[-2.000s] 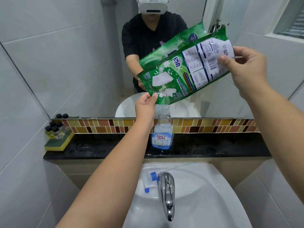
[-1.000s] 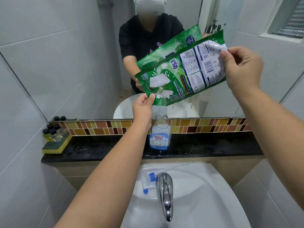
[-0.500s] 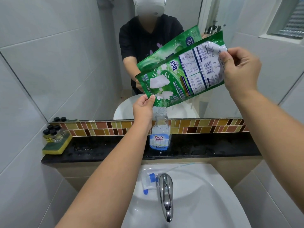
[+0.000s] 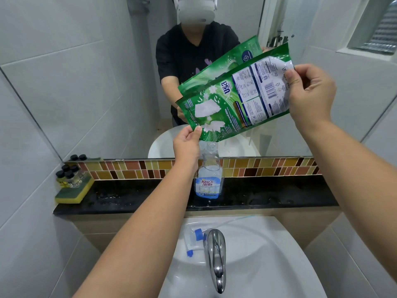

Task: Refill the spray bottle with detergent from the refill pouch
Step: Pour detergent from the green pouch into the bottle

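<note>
A green refill pouch point(image 4: 236, 100) is tilted down to the left, its low corner just above the open neck of a clear spray bottle point(image 4: 208, 177). The bottle stands upright on the black ledge point(image 4: 268, 196), has a blue label and no sprayer on it. My left hand point(image 4: 186, 145) pinches the pouch's low corner beside the bottle neck. My right hand point(image 4: 309, 93) grips the raised end of the pouch. The white and blue spray head point(image 4: 193, 239) with its tube lies in the sink point(image 4: 268, 265).
A chrome tap point(image 4: 216, 254) rises over the sink in front of me. At the left end of the ledge a yellow-green sponge point(image 4: 73, 193) carries several small black-capped bottles point(image 4: 67, 174). A mirror above the mosaic tile strip reflects the pouch and a person.
The pouch has tilted slightly steeper, its raised end lifted by my right hand. My left hand stays at the low corner over the bottle neck.
</note>
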### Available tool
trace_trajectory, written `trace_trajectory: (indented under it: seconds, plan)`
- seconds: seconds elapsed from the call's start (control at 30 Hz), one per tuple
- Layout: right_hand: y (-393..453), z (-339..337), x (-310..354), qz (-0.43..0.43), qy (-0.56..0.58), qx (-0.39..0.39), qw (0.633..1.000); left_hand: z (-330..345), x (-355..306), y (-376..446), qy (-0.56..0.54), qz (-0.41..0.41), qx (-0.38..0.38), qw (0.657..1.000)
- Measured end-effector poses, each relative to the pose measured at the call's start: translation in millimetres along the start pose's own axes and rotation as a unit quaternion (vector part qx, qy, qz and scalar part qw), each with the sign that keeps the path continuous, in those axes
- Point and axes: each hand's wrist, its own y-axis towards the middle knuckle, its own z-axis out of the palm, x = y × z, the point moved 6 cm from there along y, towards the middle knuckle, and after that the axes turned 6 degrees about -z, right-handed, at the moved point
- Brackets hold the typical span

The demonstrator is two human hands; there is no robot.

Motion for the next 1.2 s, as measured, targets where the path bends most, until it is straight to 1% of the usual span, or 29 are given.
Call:
trace_trajectory:
  seconds: [0.2,0.63,0.97,1.2]
  plan:
    - [0.4,-1.1,0.8,-0.003,0.004,-0.007,1.0,0.0,0.8,0.5,0.004,-0.012,0.0,1.0]
    - [-0.5,-3.4,4.2,-0.008,0.011,-0.014,1.0,-0.2,-3.7,-2.3,0.029,0.007,-0.024,0.999]
    - [-4.1,-4.0,6.4,-0.011,0.013,-0.021,1.0,-2.2,-4.7,-4.7,0.105,0.015,-0.093,0.99]
    - [-7.4,-4.0,5.4,-0.01,0.011,-0.024,1.0,3.1,-6.8,-9.3,0.117,0.011,-0.12,0.986]
